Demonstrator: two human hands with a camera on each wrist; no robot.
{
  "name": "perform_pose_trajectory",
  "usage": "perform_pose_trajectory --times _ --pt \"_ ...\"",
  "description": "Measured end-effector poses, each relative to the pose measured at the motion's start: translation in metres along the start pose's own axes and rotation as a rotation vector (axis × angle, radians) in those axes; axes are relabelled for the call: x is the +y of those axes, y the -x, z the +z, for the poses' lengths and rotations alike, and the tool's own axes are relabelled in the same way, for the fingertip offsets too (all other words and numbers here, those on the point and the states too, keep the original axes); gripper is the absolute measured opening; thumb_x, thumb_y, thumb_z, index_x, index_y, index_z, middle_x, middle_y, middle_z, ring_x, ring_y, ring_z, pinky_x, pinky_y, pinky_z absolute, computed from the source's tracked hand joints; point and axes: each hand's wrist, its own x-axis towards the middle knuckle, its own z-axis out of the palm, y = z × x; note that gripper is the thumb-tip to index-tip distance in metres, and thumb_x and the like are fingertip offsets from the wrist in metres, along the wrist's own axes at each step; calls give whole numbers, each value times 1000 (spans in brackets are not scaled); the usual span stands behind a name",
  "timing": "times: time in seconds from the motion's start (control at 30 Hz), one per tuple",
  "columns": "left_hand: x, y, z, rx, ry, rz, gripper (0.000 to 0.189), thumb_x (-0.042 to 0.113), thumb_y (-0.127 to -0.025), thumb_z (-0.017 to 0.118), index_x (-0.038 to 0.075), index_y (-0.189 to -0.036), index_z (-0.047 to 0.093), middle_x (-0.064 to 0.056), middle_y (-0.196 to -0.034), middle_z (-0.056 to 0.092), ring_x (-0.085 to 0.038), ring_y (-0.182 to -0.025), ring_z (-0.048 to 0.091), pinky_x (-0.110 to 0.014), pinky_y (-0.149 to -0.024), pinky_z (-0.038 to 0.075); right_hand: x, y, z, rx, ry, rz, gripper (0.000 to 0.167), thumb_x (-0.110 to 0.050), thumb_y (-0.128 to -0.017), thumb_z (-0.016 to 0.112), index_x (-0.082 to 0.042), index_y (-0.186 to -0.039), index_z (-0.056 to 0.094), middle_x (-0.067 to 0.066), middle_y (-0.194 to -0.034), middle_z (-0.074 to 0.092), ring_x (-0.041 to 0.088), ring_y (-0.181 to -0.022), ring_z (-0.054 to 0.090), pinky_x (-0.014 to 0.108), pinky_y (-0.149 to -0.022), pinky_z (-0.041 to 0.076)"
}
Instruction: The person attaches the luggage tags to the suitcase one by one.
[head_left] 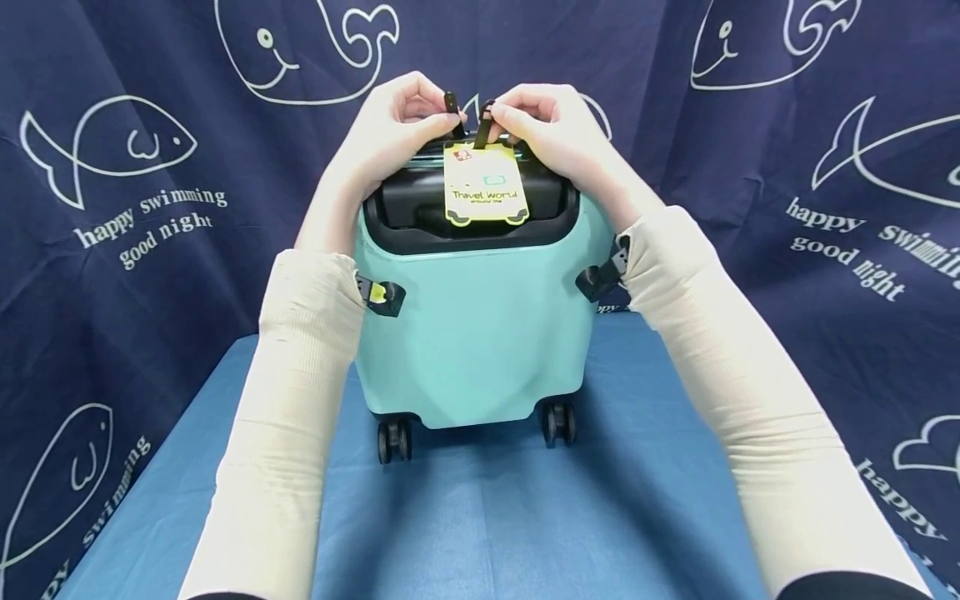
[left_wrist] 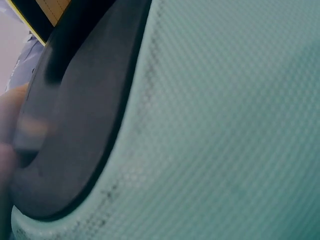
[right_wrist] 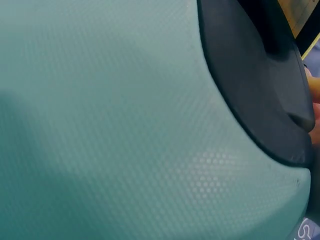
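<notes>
A mint-green suitcase [head_left: 480, 333] stands upright on its wheels, with a black recessed panel [head_left: 405, 204] at its top. A yellow-edged luggage tag [head_left: 486, 179] reading "Travel World" hangs in front of that panel. My left hand [head_left: 401, 121] pinches one end of the tag's black strap [head_left: 452, 107] between thumb and fingers. The other end is pinched by my right hand [head_left: 546, 125], and the two ends stand up apart above the suitcase top. Both wrist views are mostly filled by the textured green shell [left_wrist: 225, 125] and its black trim [right_wrist: 240, 90], with only finger edges showing.
Blue cloth [head_left: 480, 517] covers the table under the suitcase. Black caster wheels [head_left: 558, 423] touch it at the front. A dark blue curtain [head_left: 135, 333] with white fish and whale drawings hangs behind and at both sides. Black straps with buckles [head_left: 600, 279] sit at my wrists.
</notes>
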Motion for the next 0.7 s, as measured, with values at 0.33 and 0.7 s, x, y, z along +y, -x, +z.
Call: perform_pose_trajectory --times 0.33,0.7 --pt "1 -6 0 73 -50 19 20 12 -85 67 17 -74 51 2 -79 65 -8 -76 61 -21 -73 44 -8 -8 -6 -13 -11 45 14 -25 -92 60 -15 -94 69 -8 -73 65 11 -75 54 21 -70 37" --pt "8 -4 2 103 -382 -6 7 18 -86 65 19 -81 60 -1 -93 72 -5 -84 62 -20 -79 39 -2 -22 6 21 -207 -61 9 -7 -90 60 -7 -84 67 0 -65 60 11 -57 53 19 -59 45"
